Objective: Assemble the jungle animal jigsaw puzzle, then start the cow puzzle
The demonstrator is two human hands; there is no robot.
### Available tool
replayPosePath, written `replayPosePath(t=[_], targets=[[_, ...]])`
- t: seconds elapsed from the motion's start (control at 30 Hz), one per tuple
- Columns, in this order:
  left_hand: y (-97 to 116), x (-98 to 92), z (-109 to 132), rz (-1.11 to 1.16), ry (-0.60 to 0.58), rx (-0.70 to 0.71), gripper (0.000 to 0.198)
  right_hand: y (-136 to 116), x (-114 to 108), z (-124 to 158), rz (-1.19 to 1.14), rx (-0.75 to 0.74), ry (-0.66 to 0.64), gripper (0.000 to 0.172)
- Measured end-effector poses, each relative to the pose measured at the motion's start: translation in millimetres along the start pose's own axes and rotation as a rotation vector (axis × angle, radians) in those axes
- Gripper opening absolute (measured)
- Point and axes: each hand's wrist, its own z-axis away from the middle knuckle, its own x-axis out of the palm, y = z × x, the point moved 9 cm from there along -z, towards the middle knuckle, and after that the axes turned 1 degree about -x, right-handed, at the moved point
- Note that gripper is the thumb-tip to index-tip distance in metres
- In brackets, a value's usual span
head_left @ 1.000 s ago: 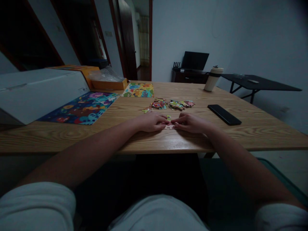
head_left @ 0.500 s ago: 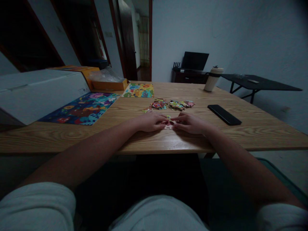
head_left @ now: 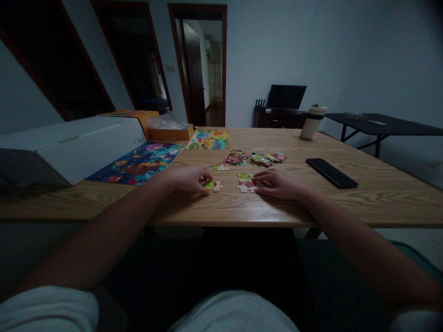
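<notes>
My left hand (head_left: 187, 179) rests on the wooden table (head_left: 380, 198) with its fingertips pinched on a small green and pink puzzle piece (head_left: 213, 186). My right hand (head_left: 277, 183) lies beside a small joined cluster of puzzle pieces (head_left: 246, 181), fingertips touching its right edge. A gap of bare wood separates the piece from the cluster. A heap of loose colourful puzzle pieces (head_left: 254, 158) lies just beyond both hands, with one stray piece (head_left: 220, 167) to its left.
A finished dark blue puzzle (head_left: 138, 162) and a white box (head_left: 69, 150) lie at the left. A smaller bright puzzle (head_left: 209, 139) and an orange box (head_left: 169, 133) sit farther back. A black phone (head_left: 331, 172) and a pale tumbler (head_left: 313, 121) are at the right.
My hands were together over the pieces; now they have parted. The left hand has slid left with one piece, leaving the cluster by the right hand. The camera has tilted up slightly.
</notes>
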Motion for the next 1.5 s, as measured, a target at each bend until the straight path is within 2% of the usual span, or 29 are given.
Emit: replayPosePath(t=[0.1,0.4,0.6,0.7,0.93,1.07,1.33,1.5], targets=[[4,8.6,-4,0.037,-0.048,-0.013,0.049,-2,0,-1,0.024,-0.033,0.014,0.034],[34,6.6,-30,0.205,-0.019,0.013,0.046,-2,2,-1,0.072,-0.061,0.006,0.032],[72,7.9,-19,0.227,0.031,0.206,0.041,2,3,-1,0.072,-0.059,0.013,0.033],[82,8.7,-15,0.197,0.07,0.255,0.043,2,3,-2,0.08,-0.05,0.011,0.034],[84,8.2,-14,0.151,0.148,0.329,0.042,1,2,0,0.068,-0.033,0.009,0.034],[83,4.9,-11,0.117,0.159,0.3,0.043,3,3,0,0.066,-0.016,-0.015,0.035],[54,-1.3,-12,0.045,0.224,0.174,0.041,8,5,0,0.071,0.002,-0.021,0.035],[48,3.5,-13,0.031,0.165,0.176,0.04,8,4,1,0.077,-0.001,-0.016,0.034]])
